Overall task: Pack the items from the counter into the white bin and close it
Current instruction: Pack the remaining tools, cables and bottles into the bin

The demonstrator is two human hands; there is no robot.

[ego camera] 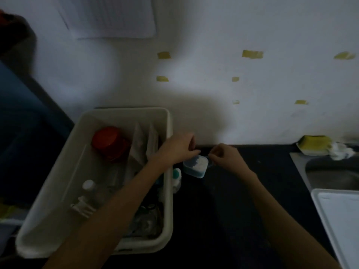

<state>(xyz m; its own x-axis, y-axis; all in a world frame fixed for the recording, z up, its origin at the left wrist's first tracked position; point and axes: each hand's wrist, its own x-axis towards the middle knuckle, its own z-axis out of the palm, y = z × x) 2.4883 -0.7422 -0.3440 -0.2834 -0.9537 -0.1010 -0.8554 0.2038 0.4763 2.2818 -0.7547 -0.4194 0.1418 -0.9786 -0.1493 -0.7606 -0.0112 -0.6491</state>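
1. Dim light covers a dark surface (242, 210) under a white wall dotted with yellow tape scraps.
2. Left hand (175, 147) and right hand (226, 157) both pinch at the small blue-and-white container (195, 166), which sits on the surface just beside the white bin (167, 191).
3. A teal-capped bottle (176, 178) stands against the bin's outer wall.
4. Inside the bin lie a red-lidded jar (108, 142) and a clear bottle (90, 188).
5. Risk, as I judge it: a loose lid could spill the contents during the lift.
6. No writing is legible; too blurred.
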